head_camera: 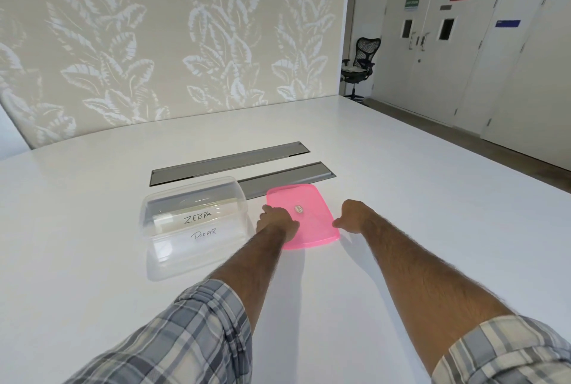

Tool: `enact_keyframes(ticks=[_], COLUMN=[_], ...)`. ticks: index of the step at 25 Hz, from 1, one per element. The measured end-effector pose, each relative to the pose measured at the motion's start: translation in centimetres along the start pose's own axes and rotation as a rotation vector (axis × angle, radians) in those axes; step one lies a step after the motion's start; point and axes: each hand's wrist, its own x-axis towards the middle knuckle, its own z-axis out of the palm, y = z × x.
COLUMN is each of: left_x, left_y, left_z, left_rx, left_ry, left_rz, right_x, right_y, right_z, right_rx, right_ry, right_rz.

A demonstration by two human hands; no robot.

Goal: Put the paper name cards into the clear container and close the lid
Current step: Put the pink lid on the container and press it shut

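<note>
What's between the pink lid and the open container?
Nothing visible. The pink lid lies flat on the table just right of the clear container, with the left hand on its left edge and the right hand at its right edge. The container's top is open, with the name cards inside.

A wide white worktop [401, 198] with a smooth, matt surface is shown, its far edge set against a leaf-patterned wall. Two long grey metal strips are let into its middle, lying parallel and staggered: the farther strip [228, 162] is set more to the left, the nearer strip [287, 176] more to the right. A clear container [167, 255] is stood directly on the worktop, left of centre, just in front of the strips. A pink lid [312, 198] is laid flat just beside the container, to its right, with a narrow gap left between them; its far edge is seen reaching the nearer strip.
</note>
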Motion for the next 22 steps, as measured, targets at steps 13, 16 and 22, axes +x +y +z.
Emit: enact_keyframes(ticks=[13, 16, 22], left_x=[1.6, 1.2, 0.5], left_y=[-0.1, 0.3, 1.2], left_z=[0.9, 0.7, -1.1], left_rx=[-0.087, -0.251, -0.524], left_ry=[0.076, 0.068, 0.172], left_rz=[-0.084, -0.093, 0.003], right_x=[2.3, 2.0, 0.7], right_y=[-1.7, -1.6, -1.7], right_z=[1.4, 1.3, 0.5], right_rx=[0.535, 0.588, 0.761], right_ry=[0.044, 0.077, 0.074], right_rz=[0.164, 0.182, 0.232])
